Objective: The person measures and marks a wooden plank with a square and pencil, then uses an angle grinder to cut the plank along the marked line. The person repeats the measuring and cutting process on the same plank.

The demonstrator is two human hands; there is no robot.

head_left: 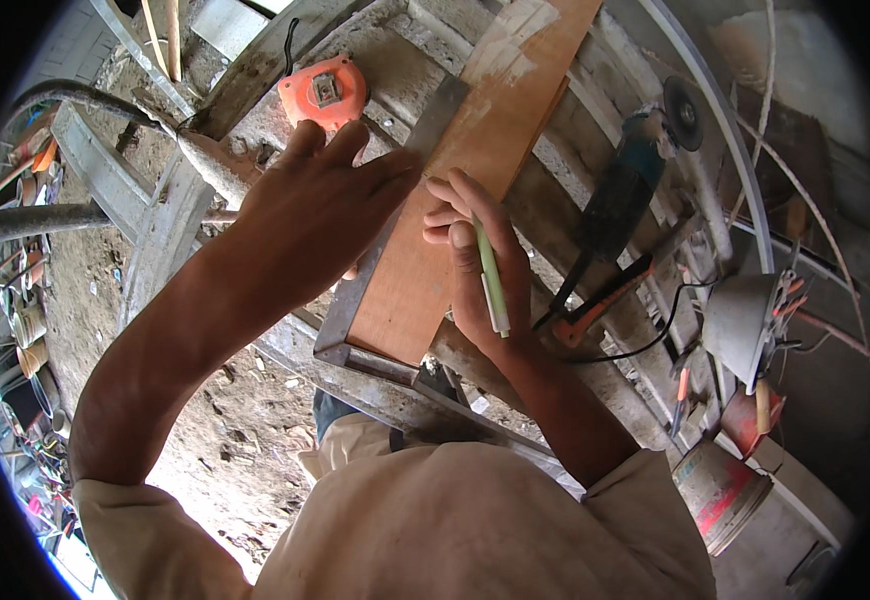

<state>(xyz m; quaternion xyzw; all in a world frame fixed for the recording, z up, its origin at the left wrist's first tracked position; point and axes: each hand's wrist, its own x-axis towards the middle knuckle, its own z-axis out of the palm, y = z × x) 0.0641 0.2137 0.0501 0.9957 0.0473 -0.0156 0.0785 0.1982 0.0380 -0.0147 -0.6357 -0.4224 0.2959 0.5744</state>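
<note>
My right hand [490, 270] is closed around a slim light-green pen [493, 280], over a reddish-brown wooden board [405, 290]. The fingertips are near the board's surface; the pen's far end is hidden by the hand. My left hand [330, 205] reaches across a grey metal strip [433, 120] at the board's left edge, fingers apart and bent downward. Its fingers lie close to an orange tape measure [325, 92]; whether they touch it I cannot tell. A short grey metal edge [367, 362] crosses the board's near end.
The board lies on a worn slatted support [395, 70]. To the right are an angle grinder [625, 180] with its disc and cord, an orange-and-black handled tool [595, 312], a grey pan [740, 320] and a paint-stained bucket [720, 490]. Debris covers the ground [225, 430] at left.
</note>
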